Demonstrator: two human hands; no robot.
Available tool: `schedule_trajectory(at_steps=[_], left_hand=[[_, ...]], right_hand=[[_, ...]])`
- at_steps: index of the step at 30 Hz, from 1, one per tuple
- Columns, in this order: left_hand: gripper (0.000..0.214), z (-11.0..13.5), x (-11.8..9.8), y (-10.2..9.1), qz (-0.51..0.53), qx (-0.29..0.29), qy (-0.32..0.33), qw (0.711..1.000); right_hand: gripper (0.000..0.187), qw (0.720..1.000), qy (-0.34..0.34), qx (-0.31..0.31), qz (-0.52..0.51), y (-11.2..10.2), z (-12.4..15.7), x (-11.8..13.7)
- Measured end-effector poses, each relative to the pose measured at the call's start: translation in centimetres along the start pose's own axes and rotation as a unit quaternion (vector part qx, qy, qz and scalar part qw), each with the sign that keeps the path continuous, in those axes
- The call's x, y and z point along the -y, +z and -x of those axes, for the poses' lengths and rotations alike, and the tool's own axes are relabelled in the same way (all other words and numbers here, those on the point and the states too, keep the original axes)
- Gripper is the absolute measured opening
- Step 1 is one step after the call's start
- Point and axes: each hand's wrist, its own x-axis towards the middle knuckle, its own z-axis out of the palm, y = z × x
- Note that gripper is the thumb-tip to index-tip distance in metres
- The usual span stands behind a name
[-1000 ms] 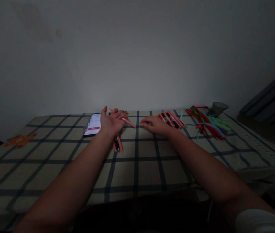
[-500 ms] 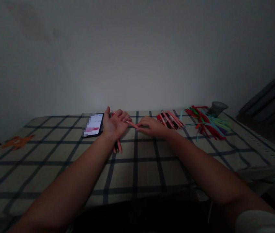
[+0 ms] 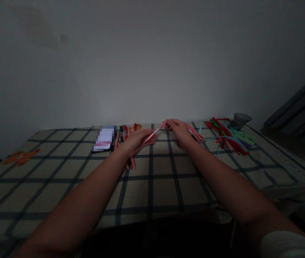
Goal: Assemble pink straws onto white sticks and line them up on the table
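A thin pink stick point(image 3: 158, 128) slants between my two hands, its upper end to the right; whether it is a pen or a craft stem I cannot tell. My right hand point(image 3: 178, 129) pinches that upper end. Around the lower end my left hand point(image 3: 139, 139) has its fingers closed, somewhat blurred. Under and beside my left hand lie several pink, red and black sticks point(image 3: 117, 139), partly covered by it. Another group of pink and black sticks point(image 3: 195, 133) shows behind my right hand, which hides part of it.
A lit phone point(image 3: 104, 139) lies left of my left hand. An orange flat figure point(image 3: 21, 157) is at the far left. Red, green, blue and purple strips point(image 3: 231, 138) are heaped at the right, by a clear cup point(image 3: 240, 121). A checked cloth point(image 3: 163, 186) covers the table.
My left hand has turned from palm up to palm inward, uncovering sticks beneath it. My right hand has risen and moved right, and the pink stick now slopes up toward it.
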Motion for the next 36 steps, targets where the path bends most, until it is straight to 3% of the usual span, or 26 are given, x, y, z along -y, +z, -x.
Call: schedule_trajectory(at_steps=[3, 5, 10, 12, 15, 17, 20, 23, 26, 28, 31, 36], left_hand=[[0.032, 0.5, 0.8, 0.4, -0.073, 0.099, -0.016, 0.992], [0.035, 0.8, 1.0, 0.4, -0.109, 0.127, -0.024, 0.986], [0.018, 0.5, 1.1, 0.0, -0.186, 0.079, 0.028, 0.979], [0.017, 0.3, 1.1, 0.0, -0.215, 0.070, 0.044, 0.973], [0.011, 0.0, 1.0, -0.1, -0.271, 0.022, 0.095, 0.958], [0.011, 0.0, 0.8, -0.4, -0.334, -0.047, 0.154, 0.929], [0.009, 0.3, 0.2, -1.1, -0.457, -0.140, 0.234, 0.846], [0.019, 0.8, -0.8, -1.7, -0.612, -0.182, 0.192, 0.745], [0.028, 1.1, -1.9, -2.2, -0.692, -0.241, 0.121, 0.670], [0.031, 1.2, -2.5, -2.5, -0.711, -0.269, 0.094, 0.643], [0.034, 1.3, -3.2, -3.0, -0.723, -0.276, 0.043, 0.632], [0.038, 1.5, -4.0, -3.6, -0.740, -0.290, -0.003, 0.606]], right_hand=[[0.043, 0.999, 0.015, 0.020, -0.024, 0.4, 0.1, 0.0], [0.044, 0.998, 0.025, 0.059, -0.029, 0.7, 0.4, 0.3], [0.039, 0.983, 0.024, 0.178, -0.038, 1.0, 0.9, 0.5], [0.036, 0.983, 0.024, 0.175, -0.044, 0.9, 0.7, 0.3], [0.034, 0.989, 0.049, 0.122, -0.065, -0.1, 0.0, 0.2], [0.036, 0.994, 0.058, 0.066, -0.062, -1.5, -0.7, 0.2], [0.041, 0.993, 0.071, -0.067, 0.064, -4.5, -1.6, 0.1], [0.039, 0.950, 0.067, -0.128, 0.278, -7.3, -2.0, -0.4], [0.041, 0.898, 0.110, -0.113, 0.411, -8.8, -1.9, -1.2], [0.045, 0.877, 0.148, -0.082, 0.450, -9.1, -1.8, -1.7], [0.053, 0.855, 0.189, -0.047, 0.481, -9.0, -1.6, -2.1], [0.054, 0.834, 0.199, -0.035, 0.513, -8.5, -1.6, -2.1]])
